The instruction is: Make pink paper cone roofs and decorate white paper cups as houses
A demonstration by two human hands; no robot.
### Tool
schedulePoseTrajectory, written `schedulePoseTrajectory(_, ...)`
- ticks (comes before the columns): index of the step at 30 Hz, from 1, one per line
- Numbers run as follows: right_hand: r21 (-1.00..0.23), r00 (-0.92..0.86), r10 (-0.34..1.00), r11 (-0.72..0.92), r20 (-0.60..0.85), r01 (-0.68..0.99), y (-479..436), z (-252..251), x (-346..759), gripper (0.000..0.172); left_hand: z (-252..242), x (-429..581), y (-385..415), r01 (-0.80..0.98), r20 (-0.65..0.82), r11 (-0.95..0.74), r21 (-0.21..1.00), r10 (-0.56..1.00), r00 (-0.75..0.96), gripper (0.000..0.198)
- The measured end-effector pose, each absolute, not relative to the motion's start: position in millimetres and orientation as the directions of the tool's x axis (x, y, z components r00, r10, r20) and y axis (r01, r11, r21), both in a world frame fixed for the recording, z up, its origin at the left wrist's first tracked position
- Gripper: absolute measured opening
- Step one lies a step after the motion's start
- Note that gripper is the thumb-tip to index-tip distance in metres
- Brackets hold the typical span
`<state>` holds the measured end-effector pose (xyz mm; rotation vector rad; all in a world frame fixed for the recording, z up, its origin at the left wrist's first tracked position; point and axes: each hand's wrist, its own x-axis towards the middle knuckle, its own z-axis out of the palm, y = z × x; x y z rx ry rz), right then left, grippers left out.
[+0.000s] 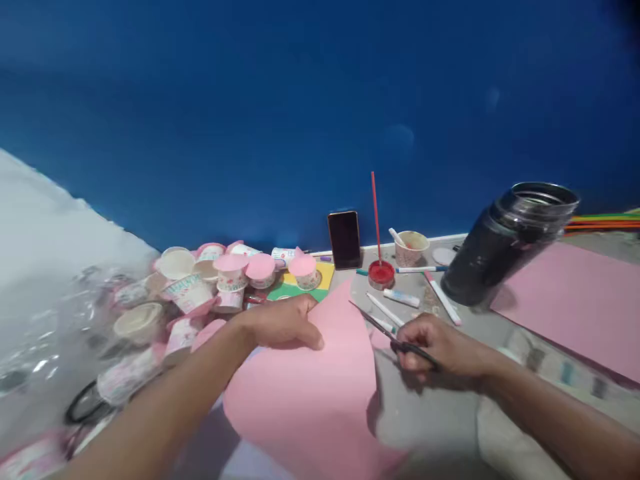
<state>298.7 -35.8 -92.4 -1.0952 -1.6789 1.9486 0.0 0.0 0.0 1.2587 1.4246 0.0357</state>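
Observation:
A large sheet of pink paper (310, 393) is gripped near its upper left edge by my left hand (285, 323), with the thumb lying on top. Its right side has a curved, cut edge. My right hand (435, 350) holds a pair of scissors (400, 340) by the dark handles. The blades point up and left, with the tip beside the upper corner of the paper. Whether the blades touch the paper I cannot tell.
Several decorated paper cups (190, 290) crowd the left side. Against the blue wall leans a phone (345, 240). Markers (384, 308), a red paint pot (381, 275) and a dark flask (505, 247) stand or lie beyond my right hand. Another pink sheet (575, 300) lies far right.

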Motion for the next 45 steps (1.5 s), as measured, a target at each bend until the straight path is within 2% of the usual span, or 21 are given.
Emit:
schedulePoseTrajectory(5,-0.945,-0.649,0.687,-0.245,-0.326,0.216,-37,-96,298,0.046,3,-2,-2,0.618,-0.693,0.407,0.673,0.638,0.335,0.034)
schedulePoseTrajectory(11,-0.953,-0.673,0.675,-0.23,-0.304,0.2,-36,-97,298,0.048,-5,-7,-1,0.582,-0.675,0.399,0.709,0.624,0.394,0.034)
schedulePoseTrajectory(20,-0.954,-0.684,0.665,-0.22,-0.3,0.204,-34,-95,297,0.051,0,-7,0,0.653,-0.712,0.393,0.648,0.618,0.334,0.035)
schedulePoseTrajectory(27,-0.947,-0.684,0.656,-0.25,-0.319,0.202,-35,-96,299,0.045,4,-4,1,0.68,-0.726,0.381,0.627,0.603,0.331,0.036)
schedulePoseTrajectory(35,-0.949,-0.681,0.661,-0.227,-0.315,0.219,-34,-94,298,0.042,11,1,4,0.705,-0.748,0.343,0.621,0.528,0.403,0.02)
schedulePoseTrajectory(41,-0.946,-0.669,0.67,-0.212,-0.322,0.244,-35,-89,298,0.034,16,6,7,0.766,-0.764,0.318,0.559,0.557,0.326,0.023)
schedulePoseTrajectory(45,-0.948,-0.675,0.667,-0.193,-0.316,0.254,-35,-88,298,0.035,21,10,9,0.775,-0.778,0.316,0.548,0.533,0.333,0.018)
